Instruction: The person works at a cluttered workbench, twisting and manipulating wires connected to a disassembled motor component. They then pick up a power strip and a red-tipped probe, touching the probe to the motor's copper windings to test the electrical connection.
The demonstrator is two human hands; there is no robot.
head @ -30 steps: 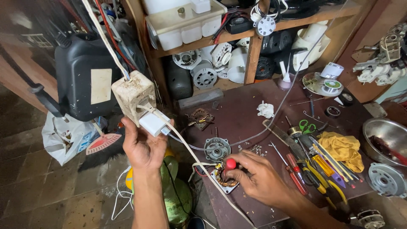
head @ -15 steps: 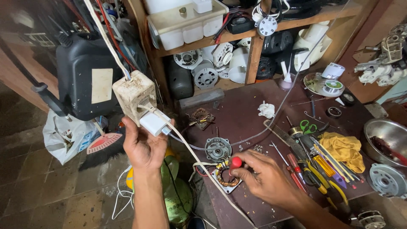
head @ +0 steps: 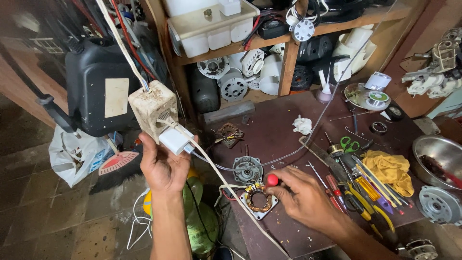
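Left hand (head: pixel 163 168) is raised off the bench edge, fingers curled up around a white plug adapter (head: pixel 175 139) seated in a grimy hanging socket block (head: pixel 153 113). Right hand (head: pixel 303 197) is low on the bench (head: pixel 284 120), pinching a red-knobbed tool (head: pixel 272 180) just right of the copper-wound stator (head: pixel 260 202). Stator is touching-near the right hand, well below-right of the left.

right hand (head: pixel 301 195) | red-handled tool (head: pixel 272 180) shifted slightly right over motor stator (head: pixel 259 201) | grip unchanged
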